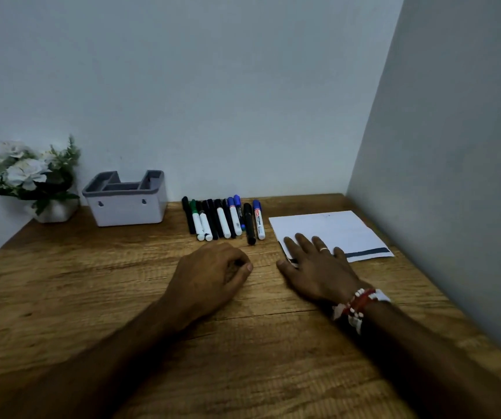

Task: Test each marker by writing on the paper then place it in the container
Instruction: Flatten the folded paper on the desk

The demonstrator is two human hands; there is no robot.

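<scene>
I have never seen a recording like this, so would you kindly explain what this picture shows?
There is no machine here. A person wears a camera on the head, and this single picture looks forward and down at their own two bare hands. They rest on a wooden table set in a corner. The right hand, with beaded bracelets at the wrist, lies flat with straight fingers on a white sheet of paper. The left hand rests on the wood with fingers curled; whether its grip holds anything cannot be told. Beyond it lies a row of markers with black, green and blue caps. Further left stand a white container with a grey rim and a pot of white flowers.
</scene>
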